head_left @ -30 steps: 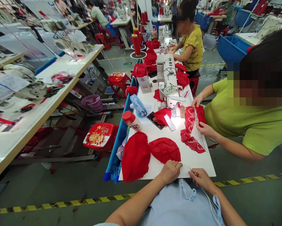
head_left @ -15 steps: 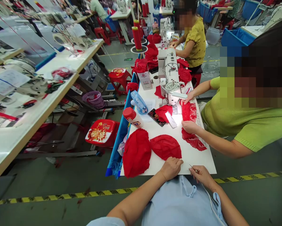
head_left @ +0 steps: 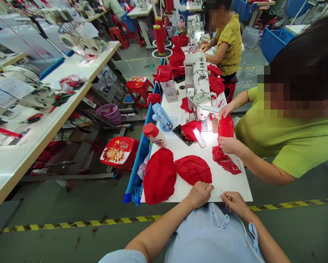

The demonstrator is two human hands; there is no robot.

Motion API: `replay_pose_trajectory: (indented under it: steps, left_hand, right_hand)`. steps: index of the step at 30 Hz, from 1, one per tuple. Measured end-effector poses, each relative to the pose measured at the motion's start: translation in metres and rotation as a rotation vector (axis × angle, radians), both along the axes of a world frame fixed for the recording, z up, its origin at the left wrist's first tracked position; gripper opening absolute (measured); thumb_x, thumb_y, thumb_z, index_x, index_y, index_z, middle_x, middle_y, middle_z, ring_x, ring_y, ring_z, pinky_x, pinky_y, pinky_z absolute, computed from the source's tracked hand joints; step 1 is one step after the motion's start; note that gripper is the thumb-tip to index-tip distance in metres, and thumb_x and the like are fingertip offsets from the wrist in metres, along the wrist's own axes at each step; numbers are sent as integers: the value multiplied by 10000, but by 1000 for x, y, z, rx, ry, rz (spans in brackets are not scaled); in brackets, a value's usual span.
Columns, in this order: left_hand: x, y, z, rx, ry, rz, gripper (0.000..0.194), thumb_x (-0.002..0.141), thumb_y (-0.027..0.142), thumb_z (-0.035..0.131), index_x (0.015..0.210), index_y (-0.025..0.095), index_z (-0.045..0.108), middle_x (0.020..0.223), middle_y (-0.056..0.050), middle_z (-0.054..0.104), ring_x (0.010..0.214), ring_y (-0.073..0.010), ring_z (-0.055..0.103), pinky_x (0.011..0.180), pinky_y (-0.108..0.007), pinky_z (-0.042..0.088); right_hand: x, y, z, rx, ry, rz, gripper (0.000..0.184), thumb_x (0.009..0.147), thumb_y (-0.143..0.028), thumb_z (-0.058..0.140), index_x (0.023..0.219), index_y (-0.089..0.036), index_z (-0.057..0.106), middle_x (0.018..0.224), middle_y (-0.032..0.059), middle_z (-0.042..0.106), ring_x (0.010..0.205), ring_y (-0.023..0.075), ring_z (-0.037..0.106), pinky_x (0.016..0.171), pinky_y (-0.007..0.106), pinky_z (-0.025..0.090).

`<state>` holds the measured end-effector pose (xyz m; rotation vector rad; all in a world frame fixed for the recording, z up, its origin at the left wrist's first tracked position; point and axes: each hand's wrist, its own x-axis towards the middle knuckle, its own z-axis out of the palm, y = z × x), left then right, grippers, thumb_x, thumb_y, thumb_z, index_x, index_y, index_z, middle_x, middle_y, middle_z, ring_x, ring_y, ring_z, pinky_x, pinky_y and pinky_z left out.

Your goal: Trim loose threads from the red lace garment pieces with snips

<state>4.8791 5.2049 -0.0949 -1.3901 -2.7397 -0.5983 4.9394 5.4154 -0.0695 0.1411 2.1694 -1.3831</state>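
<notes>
Seen from above, a person in a light blue garment is at the near end of a white sewing table (head_left: 232, 185), with both bare hands at lower centre of the frame. The left hand (head_left: 200, 193) rests palm down with fingers curled at the lower right tip of a pointed red fabric piece (head_left: 193, 170); whether the fingers pinch the cloth or only press beside it, I cannot tell. The right hand (head_left: 236, 204), just right of centre near the table's edge, grasps a thin pointed tool (head_left: 226, 195) whose tip points up and left, apart from the cloth. A larger, rounded red piece (head_left: 159, 177) lies to the left of the pointed one, close beside it. Above these, near the middle of the frame, are a white bottle with a red cap (head_left: 154, 135), a blue tape dispenser (head_left: 162, 117), a black card (head_left: 181, 135) and a white sewing machine (head_left: 200, 78). At right, a co-worker in a green top (head_left: 268, 135) holds red fabric with both hands over red lace (head_left: 226, 164). At upper right of centre, another person in yellow (head_left: 229, 42) bends over the same row. Red thread cones (head_left: 159, 40) stand at upper centre.
</notes>
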Motion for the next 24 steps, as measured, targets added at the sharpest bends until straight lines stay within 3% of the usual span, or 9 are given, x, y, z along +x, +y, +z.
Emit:
replay_pose_trajectory:
  steps: [24]
  left_hand:
    - [0,1,0,-17,-17,3,186,829,100,485,988,175,547,742,-22,632,700,-176,603,624,-306,403]
  right_hand:
    - [0,0,2,14,-2,-7,548,850,-694,400,613,-214,517,512,-25,543,370,114,479,417,245,381]
